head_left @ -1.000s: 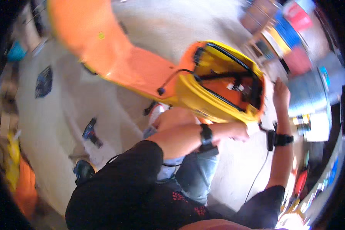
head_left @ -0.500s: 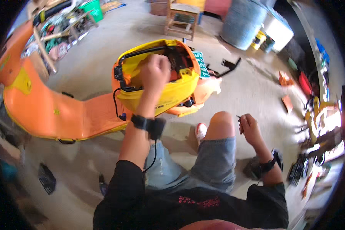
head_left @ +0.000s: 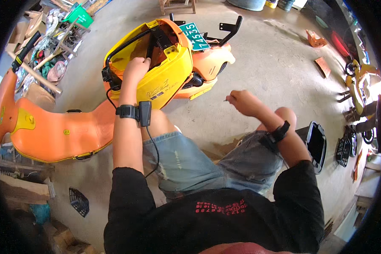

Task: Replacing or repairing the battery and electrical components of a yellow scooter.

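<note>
An orange and yellow electric scooter (head_left: 63,137) stands in front of me, its yellow seat compartment (head_left: 178,70) uncovered at the top. My left hand (head_left: 136,71) is at the near side of that compartment's opening, fingers closed. A dark bar (head_left: 150,45) rises just beyond the fingertips; whether I hold it cannot be made out. Away from the scooter, my right hand (head_left: 244,103) is held in the air over the floor. Its fingers pinch a small thin dark piece, of which only a short tip shows. A green number plate (head_left: 194,36) is at the scooter's rear.
Black brackets (head_left: 230,29) stick out behind the scooter. A black plastic bin (head_left: 315,146) stands by my right elbow, with a black basket (head_left: 343,151) beyond it. Another basket (head_left: 78,202) lies at the left. Clutter and a green tub (head_left: 79,15) sit far left.
The view has shifted. My left hand has come from above the compartment down to its near side. My right hand has moved forward and inward, nearer the scooter, still pinching the small piece.
</note>
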Demonstrator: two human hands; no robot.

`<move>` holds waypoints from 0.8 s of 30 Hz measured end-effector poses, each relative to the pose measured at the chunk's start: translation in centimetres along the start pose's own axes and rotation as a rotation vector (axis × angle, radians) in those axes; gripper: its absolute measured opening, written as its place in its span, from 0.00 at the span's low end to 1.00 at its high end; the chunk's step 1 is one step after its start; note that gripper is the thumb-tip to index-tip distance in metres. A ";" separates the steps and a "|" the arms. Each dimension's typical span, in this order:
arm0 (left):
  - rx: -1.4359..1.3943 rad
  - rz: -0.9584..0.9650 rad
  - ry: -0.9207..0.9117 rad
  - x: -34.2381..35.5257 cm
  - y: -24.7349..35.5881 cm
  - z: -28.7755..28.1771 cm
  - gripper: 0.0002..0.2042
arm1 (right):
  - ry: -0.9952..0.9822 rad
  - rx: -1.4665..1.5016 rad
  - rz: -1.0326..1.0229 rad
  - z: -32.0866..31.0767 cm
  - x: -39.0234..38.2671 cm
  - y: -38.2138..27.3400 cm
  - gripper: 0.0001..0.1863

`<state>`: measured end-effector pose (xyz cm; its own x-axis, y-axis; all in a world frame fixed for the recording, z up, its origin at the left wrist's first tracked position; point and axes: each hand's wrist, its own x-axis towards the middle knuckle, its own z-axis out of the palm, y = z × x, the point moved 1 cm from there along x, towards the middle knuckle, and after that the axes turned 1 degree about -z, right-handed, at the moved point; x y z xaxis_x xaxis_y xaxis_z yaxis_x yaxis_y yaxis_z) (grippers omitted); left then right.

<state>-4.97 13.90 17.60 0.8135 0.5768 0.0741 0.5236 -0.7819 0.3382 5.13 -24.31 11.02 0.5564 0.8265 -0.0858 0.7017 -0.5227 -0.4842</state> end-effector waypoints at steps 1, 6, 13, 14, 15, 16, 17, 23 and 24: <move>-0.009 -0.007 -0.034 0.6 -0.2 0.4 0.23 | -0.115 -0.072 0.059 0.4 0.4 -0.1 0.20; -0.010 -0.064 -0.051 -1.4 -0.9 -1.6 0.27 | -0.426 -0.233 0.002 4.7 1.3 4.5 0.19; 0.003 -0.115 0.025 -1.5 1.7 0.5 0.20 | -0.779 -0.128 -0.133 4.2 3.8 5.8 0.15; -0.069 -0.090 0.057 -1.7 1.0 0.6 0.17 | -0.849 -0.118 -0.147 4.4 5.1 6.0 0.15; -0.054 -0.117 0.080 -2.0 0.9 1.0 0.16 | -0.922 -0.104 -0.157 4.6 6.1 6.3 0.15; -0.038 -0.126 0.113 -2.2 1.3 0.5 0.15 | -0.976 -0.094 -0.163 4.6 6.8 6.5 0.15; -0.108 -0.239 0.112 -2.8 0.8 -0.2 0.15 | -1.010 -0.139 -0.167 5.1 7.6 6.9 0.15; -0.208 -0.471 0.370 -2.6 1.3 -0.1 0.16 | -1.016 0.006 -0.160 5.4 11.1 9.6 0.10; -0.165 -0.467 0.337 -2.4 1.3 -0.4 0.17 | -1.016 0.025 -0.132 5.3 11.3 10.3 0.11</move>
<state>-6.29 11.60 18.25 0.3675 0.9149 0.1670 0.7382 -0.3962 0.5460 16.28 -19.22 0.49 -0.1725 0.6701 -0.7219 0.7140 -0.4198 -0.5603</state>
